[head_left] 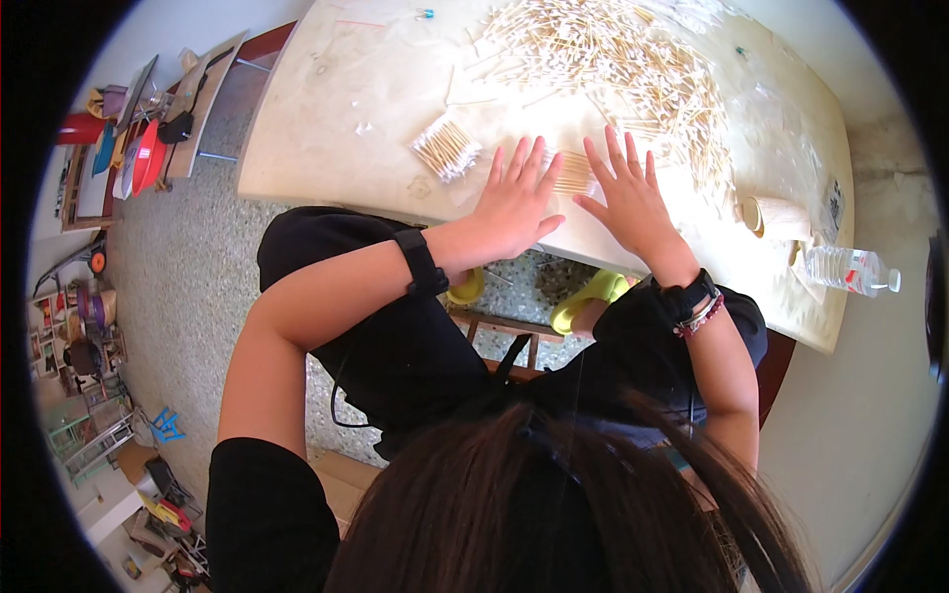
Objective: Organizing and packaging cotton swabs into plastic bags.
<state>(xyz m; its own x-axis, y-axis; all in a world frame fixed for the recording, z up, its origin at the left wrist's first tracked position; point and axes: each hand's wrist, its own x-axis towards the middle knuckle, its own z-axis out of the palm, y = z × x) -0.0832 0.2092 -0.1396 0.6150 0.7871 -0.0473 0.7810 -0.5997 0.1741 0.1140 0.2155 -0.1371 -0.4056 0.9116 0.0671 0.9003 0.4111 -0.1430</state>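
Both my hands are over the near edge of a pale table, palms down and fingers spread. Between my left hand and my right hand lies a small bundle of cotton swabs, partly hidden by my fingers. Neither hand grips anything; whether the fingertips touch the bundle I cannot tell. Just left of my left hand is a packed bundle of cotton swabs, its sticks side by side. Beyond my hands a large loose pile of cotton swabs, with wooden sticks and white tips, spreads across the table.
At the table's right edge a clear plastic bottle lies on its side, near a beige roll. Clear plastic film lies to the right of the pile. A wooden stool bar shows between my legs. Shelves and household clutter line the left.
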